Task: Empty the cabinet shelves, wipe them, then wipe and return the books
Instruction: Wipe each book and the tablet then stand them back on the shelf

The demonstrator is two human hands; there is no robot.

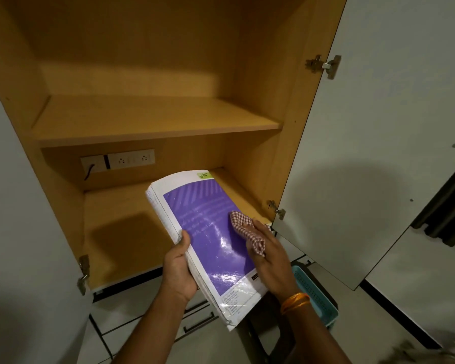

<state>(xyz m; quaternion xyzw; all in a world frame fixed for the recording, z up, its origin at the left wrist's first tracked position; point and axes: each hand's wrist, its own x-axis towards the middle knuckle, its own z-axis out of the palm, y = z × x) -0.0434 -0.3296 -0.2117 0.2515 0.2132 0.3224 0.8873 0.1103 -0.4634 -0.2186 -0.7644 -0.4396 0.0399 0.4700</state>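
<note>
At 6 o'clock of the head view, in front of the open cabinet (153, 74), a thick purple-covered book (208, 240) is held tilted in the air, its far end over the front of the lower shelf (121, 227) and its near end toward the person. The left hand (177, 269) is curled round the page-edge side at 9 o'clock of the book, thumb on the cover and fingers hidden beneath. The right hand (267, 256) is pressed on the cover at 3 o'clock, a red-checked cloth (246, 229) being pinched under its fingers and held against the purple surface. The cover is seen to be glossy, with bright highlights, and is judged to be slippery under a wiping stroke; the many soft, wavy page edges suggest a heavy but limp volume that may sag or fan open if carried by one corner. Support from below along a long side, as given by the left hand, is judged the safest hold. The upper shelf (153, 119) is seen bare of books. A socket panel (118, 161) is fitted at 11 o'clock of the book, and a turquoise basket (314, 292) lies at 4 o'clock.
</note>
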